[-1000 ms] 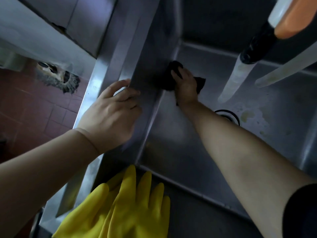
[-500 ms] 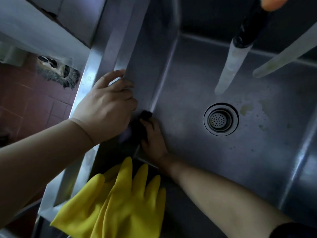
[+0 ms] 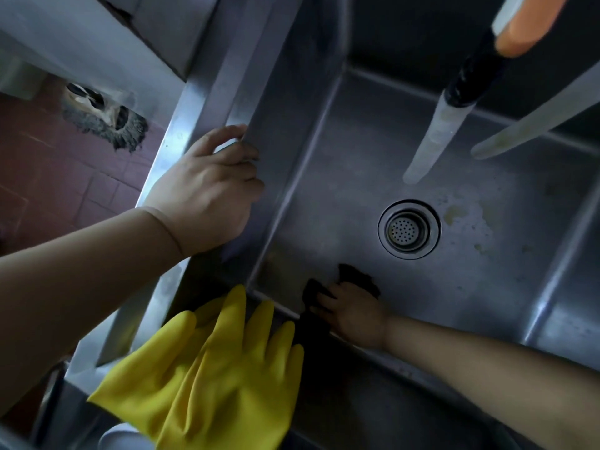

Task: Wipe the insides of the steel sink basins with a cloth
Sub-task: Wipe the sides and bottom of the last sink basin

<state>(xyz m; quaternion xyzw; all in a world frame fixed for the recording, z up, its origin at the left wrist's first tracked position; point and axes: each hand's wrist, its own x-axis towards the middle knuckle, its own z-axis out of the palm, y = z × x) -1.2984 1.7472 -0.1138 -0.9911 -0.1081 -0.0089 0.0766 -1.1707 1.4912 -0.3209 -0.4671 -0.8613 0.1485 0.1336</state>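
From the head view, the right hand (image 3: 355, 315) presses its fingers flat on the dark cloth (image 3: 328, 293) at the near edge of the basin (image 3: 341, 196) floor, left of the drain (image 3: 409, 229). The left hand (image 3: 207, 190) curls its fingers over the left rim. The cloth looks soft, light and floppy, so it is probably best held bunched under a flat palm.
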